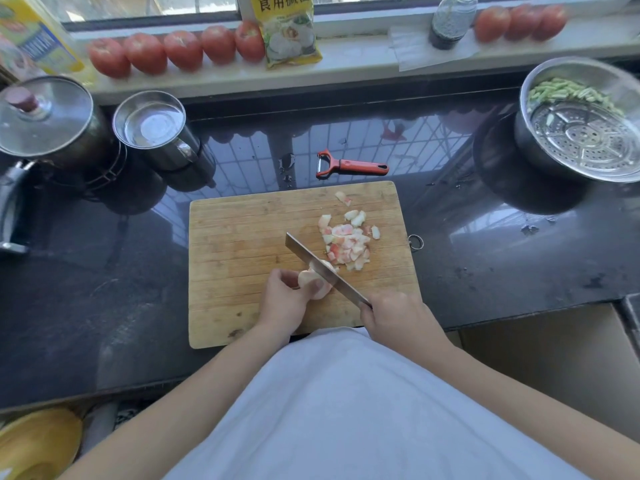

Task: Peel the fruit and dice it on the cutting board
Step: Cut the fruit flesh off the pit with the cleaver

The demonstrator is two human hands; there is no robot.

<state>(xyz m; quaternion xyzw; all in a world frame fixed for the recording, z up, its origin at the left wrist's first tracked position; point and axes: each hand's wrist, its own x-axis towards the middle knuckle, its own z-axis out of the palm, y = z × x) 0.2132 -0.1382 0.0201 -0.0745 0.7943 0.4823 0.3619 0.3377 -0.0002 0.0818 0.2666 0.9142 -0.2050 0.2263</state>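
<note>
Left hand (282,299) grips the peeled fruit (313,282) at frame centre; right hand (394,317) clasps the knife (322,268). Dicing is under way, and the next cut likely needs fingers kept off the blade.

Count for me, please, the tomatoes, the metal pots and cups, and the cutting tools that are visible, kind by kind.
Tomatoes: 8, with 5 in the left row and 3 in the right row
Metal vessels: 3, the lidded pot, the cup, the steamer pot
Cutting tools: 2, the knife, the peeler
Total: 13
</note>
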